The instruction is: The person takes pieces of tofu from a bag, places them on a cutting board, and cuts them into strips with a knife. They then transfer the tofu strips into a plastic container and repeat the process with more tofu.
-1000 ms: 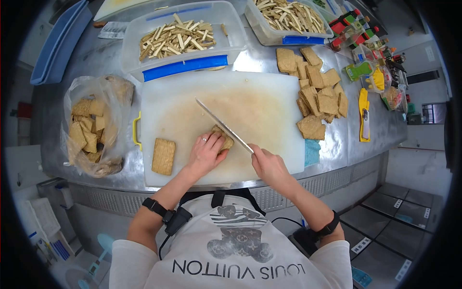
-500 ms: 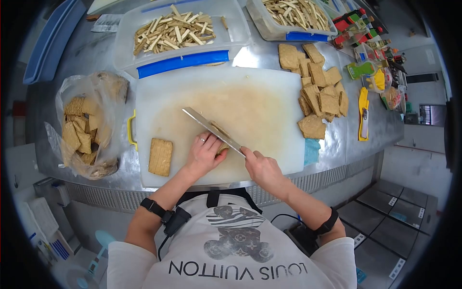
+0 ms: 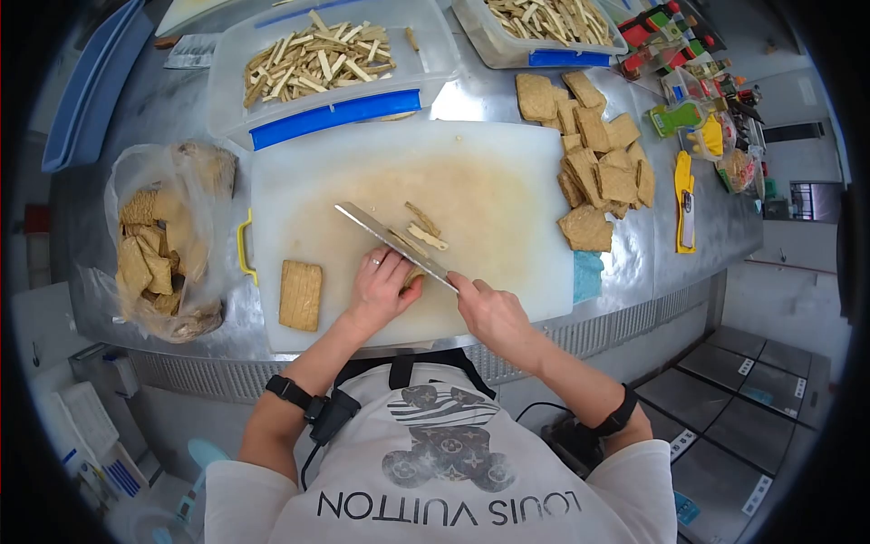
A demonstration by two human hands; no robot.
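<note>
- Steel bench seen from above, with a white cutting board on it directly under both hands.
- Left hand: fingers curled down over a tan piece, pinning it to the board. Ring on one finger. Only a small edge of the piece shows past the fingertips.
- Right hand: clenched around the handle of a knife. The blade runs diagonally up and away from it, across the front of the left fingertips.
- The tan piece sits between the left fingertips and the blade, touching both, just left of the right hand.
- Cut strips lie loose on the board on the far side of the blade, just beyond the left hand and touching neither hand.
- Whole tan slab lies flat on the board just left of the left hand, apart from it.
- Plastic bag of more slabs lies on the bench further left, off the board.
- Pile of slabs lies on the bench beyond and to the right of the right hand, at the board's right edge.
- Blue cloth pokes out from under the board, right of the right hand.
- Clear tub of cut strips sits well beyond the left hand, past the board's far edge. A second tub sits well beyond the right hand.
- Yellow tool lies far right of the right hand.
</note>
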